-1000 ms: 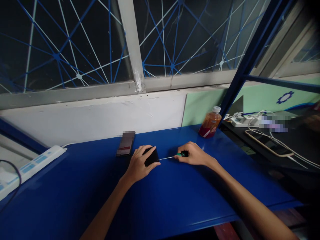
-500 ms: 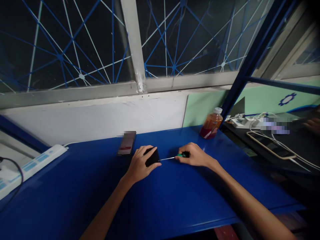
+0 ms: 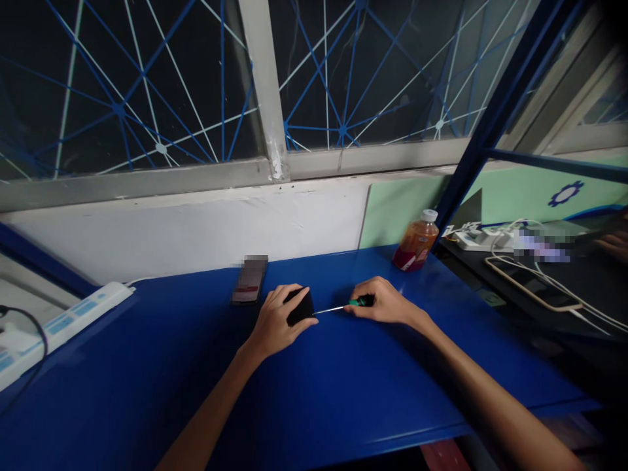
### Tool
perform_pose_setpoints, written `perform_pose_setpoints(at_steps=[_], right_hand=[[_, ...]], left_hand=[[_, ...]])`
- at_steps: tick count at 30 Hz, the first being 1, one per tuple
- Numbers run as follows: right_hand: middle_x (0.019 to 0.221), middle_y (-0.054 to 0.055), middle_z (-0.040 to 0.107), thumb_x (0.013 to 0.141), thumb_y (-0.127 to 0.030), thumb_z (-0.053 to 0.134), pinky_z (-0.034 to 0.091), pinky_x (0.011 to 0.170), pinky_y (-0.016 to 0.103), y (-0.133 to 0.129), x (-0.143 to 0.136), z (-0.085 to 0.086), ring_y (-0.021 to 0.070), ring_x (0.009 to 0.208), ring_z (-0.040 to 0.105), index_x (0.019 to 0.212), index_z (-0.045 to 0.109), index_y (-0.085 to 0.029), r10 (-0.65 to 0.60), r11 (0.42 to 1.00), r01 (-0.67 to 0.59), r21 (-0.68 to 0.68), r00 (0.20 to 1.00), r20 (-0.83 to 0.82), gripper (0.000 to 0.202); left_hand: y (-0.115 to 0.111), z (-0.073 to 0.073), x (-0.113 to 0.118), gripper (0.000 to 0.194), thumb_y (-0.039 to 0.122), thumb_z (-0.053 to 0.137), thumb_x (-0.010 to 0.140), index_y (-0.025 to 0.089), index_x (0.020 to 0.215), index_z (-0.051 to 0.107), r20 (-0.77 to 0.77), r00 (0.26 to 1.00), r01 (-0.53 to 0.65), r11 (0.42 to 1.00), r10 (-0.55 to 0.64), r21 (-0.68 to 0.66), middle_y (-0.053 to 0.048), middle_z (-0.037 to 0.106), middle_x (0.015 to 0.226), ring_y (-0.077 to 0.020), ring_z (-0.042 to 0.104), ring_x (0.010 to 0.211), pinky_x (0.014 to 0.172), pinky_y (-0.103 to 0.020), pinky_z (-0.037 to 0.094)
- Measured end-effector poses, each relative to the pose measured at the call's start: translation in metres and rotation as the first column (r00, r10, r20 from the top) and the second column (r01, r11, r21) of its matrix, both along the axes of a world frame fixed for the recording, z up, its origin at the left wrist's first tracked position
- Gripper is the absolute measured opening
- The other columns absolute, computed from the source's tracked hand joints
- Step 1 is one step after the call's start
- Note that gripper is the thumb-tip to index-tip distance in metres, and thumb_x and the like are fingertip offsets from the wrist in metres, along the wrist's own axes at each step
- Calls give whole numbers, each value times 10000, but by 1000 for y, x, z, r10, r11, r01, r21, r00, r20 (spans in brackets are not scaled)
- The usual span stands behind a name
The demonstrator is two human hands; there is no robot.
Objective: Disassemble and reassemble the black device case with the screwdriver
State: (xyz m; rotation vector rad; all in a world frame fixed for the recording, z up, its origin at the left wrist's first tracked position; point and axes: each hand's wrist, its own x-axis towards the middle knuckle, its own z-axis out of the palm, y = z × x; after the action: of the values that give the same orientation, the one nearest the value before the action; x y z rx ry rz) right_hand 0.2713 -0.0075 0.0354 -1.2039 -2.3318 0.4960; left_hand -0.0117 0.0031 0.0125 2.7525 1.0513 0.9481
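My left hand [image 3: 275, 322] grips a small black object [image 3: 300, 307] that rests on the blue table [image 3: 343, 392]. My right hand [image 3: 383, 302] holds a screwdriver [image 3: 343, 305] with a green and black handle. Its thin metal shaft lies level and its tip meets the right side of the black object. A dark phone [image 3: 250, 281] lies flat just behind my left hand.
A bottle of orange drink [image 3: 415, 241] stands at the back right of the table. A white power strip [image 3: 59, 322] lies at the left edge. On a dark table to the right are white cables [image 3: 554, 288], another power strip and a person's hand [image 3: 614, 243].
Both hands keep their hold and barely move; the view has shifted slightly.
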Motion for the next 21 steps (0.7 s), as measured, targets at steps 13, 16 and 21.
perform_pose_setpoints(at_steps=[13,16,21], right_hand=[[625,11,630,828,-442,606,280,522,244,2,0,-1,98,529,463,700,692,-163,5,999,-6,-34,1000,-29,318],[605,5,619,823,-434,614,271,514,245,1,-1,-2,93,519,451,691,690,-161,-4,999,3,-43,1000,-24,313],[622,6,625,817,-451,624,279,522,248,0,0,1,95,532,465,712,699,-169,-11,1000,11,-27,1000,-15,310]], left_hand=[[0,-1,0,553,472,601,857,254,1347,467,9,1000,-1,1000,1,-2,-121,558,1223,-299,520,1114,876,-475,459],[0,-2,0,556,469,605,856,258,1350,462,12,1000,5,1000,-5,-6,-123,554,1228,-301,519,1113,874,-484,456],[-1,-1,0,559,467,599,860,269,1361,449,12,1000,20,1000,-20,8,-128,557,1220,-305,526,1097,856,-488,459]])
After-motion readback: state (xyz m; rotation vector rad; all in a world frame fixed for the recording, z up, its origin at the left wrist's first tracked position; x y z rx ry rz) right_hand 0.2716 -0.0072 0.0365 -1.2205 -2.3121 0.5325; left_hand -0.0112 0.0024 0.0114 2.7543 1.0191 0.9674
